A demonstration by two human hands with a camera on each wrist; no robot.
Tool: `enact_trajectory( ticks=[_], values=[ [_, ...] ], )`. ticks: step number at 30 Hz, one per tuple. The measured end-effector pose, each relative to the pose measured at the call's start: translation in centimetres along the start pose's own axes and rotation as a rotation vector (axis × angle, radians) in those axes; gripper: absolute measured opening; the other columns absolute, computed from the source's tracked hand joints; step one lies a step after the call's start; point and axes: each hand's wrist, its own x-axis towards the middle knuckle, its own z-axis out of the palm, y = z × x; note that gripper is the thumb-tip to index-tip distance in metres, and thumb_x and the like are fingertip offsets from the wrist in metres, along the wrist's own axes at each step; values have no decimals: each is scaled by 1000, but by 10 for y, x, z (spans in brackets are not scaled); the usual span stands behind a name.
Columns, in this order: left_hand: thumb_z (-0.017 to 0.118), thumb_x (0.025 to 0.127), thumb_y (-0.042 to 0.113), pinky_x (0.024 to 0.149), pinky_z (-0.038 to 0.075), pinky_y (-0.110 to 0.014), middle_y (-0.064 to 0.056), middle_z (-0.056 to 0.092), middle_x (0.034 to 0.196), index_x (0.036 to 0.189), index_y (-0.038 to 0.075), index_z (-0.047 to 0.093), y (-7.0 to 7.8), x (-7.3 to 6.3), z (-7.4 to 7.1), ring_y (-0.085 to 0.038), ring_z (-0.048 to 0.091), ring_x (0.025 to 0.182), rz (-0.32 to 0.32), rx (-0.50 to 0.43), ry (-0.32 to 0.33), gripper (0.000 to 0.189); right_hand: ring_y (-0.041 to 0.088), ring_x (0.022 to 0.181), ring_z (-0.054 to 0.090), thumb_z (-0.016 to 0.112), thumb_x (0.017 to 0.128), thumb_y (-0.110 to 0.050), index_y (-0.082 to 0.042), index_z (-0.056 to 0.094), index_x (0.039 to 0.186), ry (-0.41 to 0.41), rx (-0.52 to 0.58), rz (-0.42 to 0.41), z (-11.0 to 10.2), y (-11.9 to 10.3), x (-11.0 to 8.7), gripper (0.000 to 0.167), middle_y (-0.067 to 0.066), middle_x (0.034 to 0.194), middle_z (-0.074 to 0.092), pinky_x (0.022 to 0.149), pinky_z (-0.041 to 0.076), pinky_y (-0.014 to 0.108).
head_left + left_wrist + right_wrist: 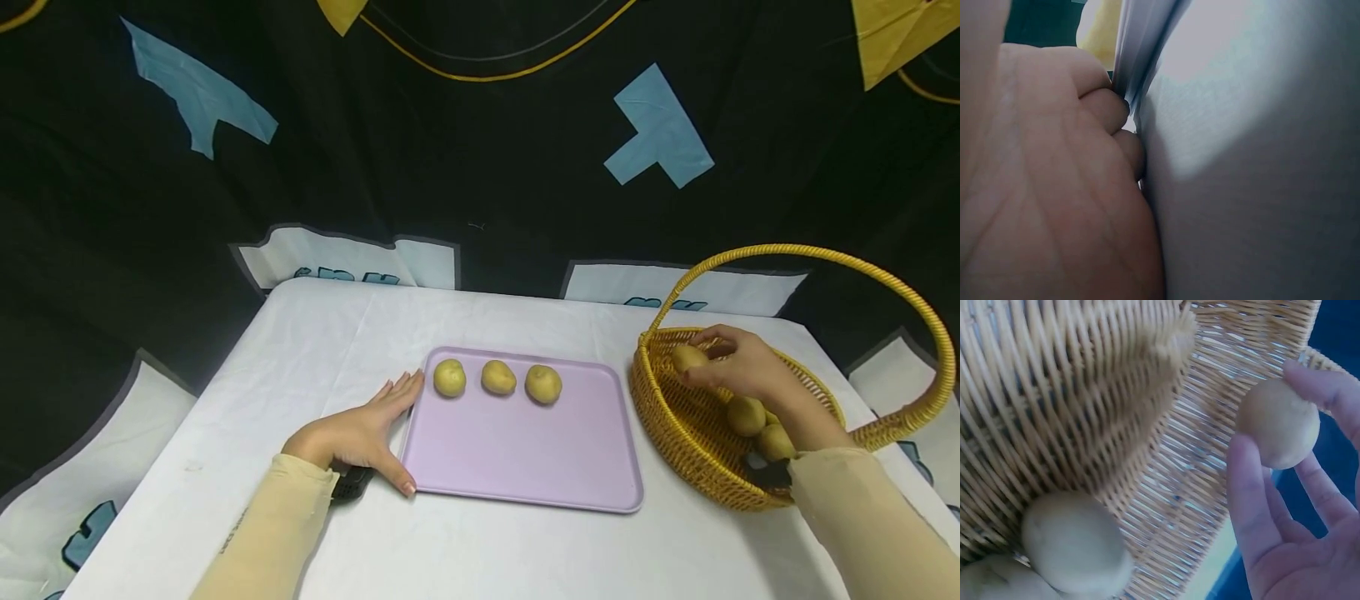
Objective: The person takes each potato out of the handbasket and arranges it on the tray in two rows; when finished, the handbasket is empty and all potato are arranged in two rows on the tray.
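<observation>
My right hand (742, 367) pinches a potato (1279, 425) between thumb and fingertips, over the left part of a wicker basket (686, 462). Inside the basket, below the forearm, lie several more potatoes (1075, 544), partly hidden by the wrist. A lilac tray (517, 454) lies flat to the left of the basket. Three potatoes form a row along its far side: a left one (449, 378), a middle one (498, 377) and a right one (543, 384). Fingers spread, my left hand (360, 433) rests at the tray's left edge, thumb by the near corner.
A white cloth covers the table (322, 333). The basket's tall arched handle (795, 250) rises above the right hand and comes down behind the right forearm. Behind the table hangs a black curtain (450, 167) with blue, yellow and white shapes.
</observation>
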Motion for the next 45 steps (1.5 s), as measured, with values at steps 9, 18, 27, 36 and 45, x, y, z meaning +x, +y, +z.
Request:
enact_trajectory(
  ticks=[9, 18, 27, 36, 45],
  values=[
    [99, 50, 47, 118, 2, -62, -18, -6, 167, 162, 6, 2, 1, -2, -3, -43, -10, 150, -14, 7, 0, 153, 39, 111, 57, 80, 85, -45, -6, 46, 141, 51, 37, -12, -6, -17, -15, 77, 32, 141, 46, 89, 50, 47],
    [99, 51, 47, 118, 1, -60, -17, -5, 167, 162, 6, 3, 1, 0, 0, -42, -10, 150, -10, -2, -2, 153, 45, 127, 46, 81, 84, -46, -7, 48, 138, 79, 37, -100, -2, -34, -33, 74, 27, 139, 50, 99, 42, 63],
    [99, 51, 47, 119, 1, -59, -16, -6, 167, 162, 6, 2, 2, 1, 0, -41, -11, 150, -9, 4, -8, 152, 36, 114, 57, 86, 80, -42, -7, 59, 128, 159, 59, -171, 29, -58, -39, 66, 21, 128, 59, 84, 53, 41],
    [99, 51, 48, 118, 1, -61, -15, -6, 167, 162, 8, 2, 1, 0, -1, -41, -10, 150, -23, 8, -7, 153, 34, 108, 62, 90, 75, -36, -8, 65, 119, 204, 88, -206, 68, -78, -33, 57, 17, 117, 65, 79, 56, 38],
    [99, 51, 48, 118, 1, -61, -16, -5, 167, 162, 6, 3, 2, 0, -1, -41, -10, 150, -16, 17, -8, 153, 32, 101, 67, 91, 74, -29, -6, 66, 117, 226, 169, -197, 112, -78, -21, 54, 18, 112, 68, 81, 56, 45]
  ],
)
